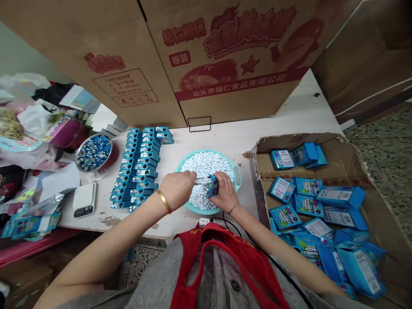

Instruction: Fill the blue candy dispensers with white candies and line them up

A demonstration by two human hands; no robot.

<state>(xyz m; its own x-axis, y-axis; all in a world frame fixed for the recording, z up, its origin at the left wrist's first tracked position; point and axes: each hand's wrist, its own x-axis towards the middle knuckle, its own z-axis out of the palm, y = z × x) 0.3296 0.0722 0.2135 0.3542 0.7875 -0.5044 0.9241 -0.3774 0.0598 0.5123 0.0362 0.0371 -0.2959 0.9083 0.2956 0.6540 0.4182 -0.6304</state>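
Note:
My left hand (pixel 178 188) is closed around the handle of a spoon (pixel 200 181), whose far end meets the top of a small blue candy box (pixel 213 186). That box is gripped in my right hand (pixel 226 193), fingers wrapped around its side. Both hands are over a turquoise plastic basin (pixel 238 176) filled with small white candies (pixel 206 161). What lies inside the held box is hard to make out. To the left, several blue boxes (pixel 146 167) stand in rows, white candies showing in the openings of many.
An open carton (pixel 257 171) on the right holds several blue boxes (pixel 309 206). A metal bowl of blue-silver wrapped pieces (pixel 95 152) and a white scale (pixel 85 200) are at left. Large cardboard boxes (pixel 231 103) wall off the back; a wire frame (pixel 199 124) stands before them.

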